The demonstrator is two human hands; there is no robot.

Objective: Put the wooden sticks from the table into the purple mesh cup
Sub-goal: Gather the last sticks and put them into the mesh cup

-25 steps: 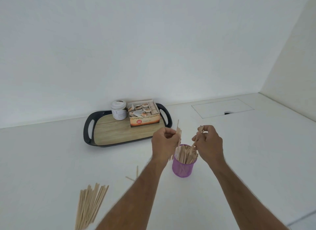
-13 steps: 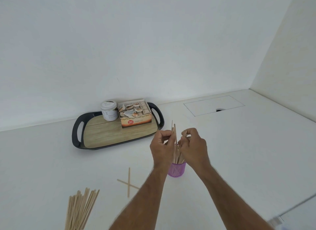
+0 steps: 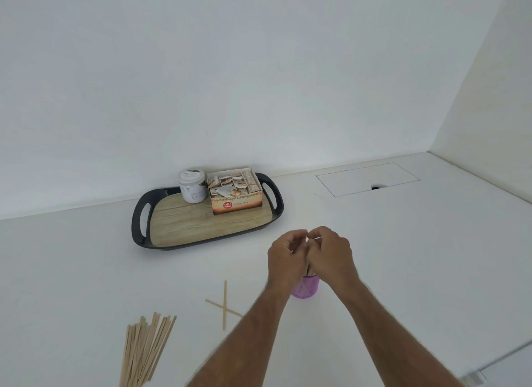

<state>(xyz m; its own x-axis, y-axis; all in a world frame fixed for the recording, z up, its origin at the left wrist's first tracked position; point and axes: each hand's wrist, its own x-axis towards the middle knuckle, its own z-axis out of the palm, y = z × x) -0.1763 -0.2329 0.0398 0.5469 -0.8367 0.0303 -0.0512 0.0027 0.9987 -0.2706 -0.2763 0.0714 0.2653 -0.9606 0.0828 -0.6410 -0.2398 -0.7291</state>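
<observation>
Left hand (image 3: 288,260) and right hand (image 3: 331,257) pressed together just right of centre, low in the frame, directly above the purple mesh cup (image 3: 305,288). Fingers of both curled inward, knuckles touching or nearly so. A thin pale sliver between the fingertips at the top of the right hand, seemingly pinched there, though too small to be sure; a strip of wood just visible in the gap between the two hands above the cup rim. Whether the left hand grips any stick: cannot tell, palm side hidden. Cup mostly covered by the hands and left forearm, only its lower wall showing, faint stick shapes visible through the mesh. Lower left of the frame: a loose bundle of wooden sticks (image 3: 146,349) lying on the white table (image 3: 417,257), running off the bottom edge. Between the bundle and the cup: two crossed sticks (image 3: 224,306) flat on the table. Upper centre-left: a black-handled tray (image 3: 178,225) with a wood-pattern floor, holding a white jar (image 3: 192,186) and, just beside it, an open tea box (image 3: 236,191) filled with sachets.
</observation>
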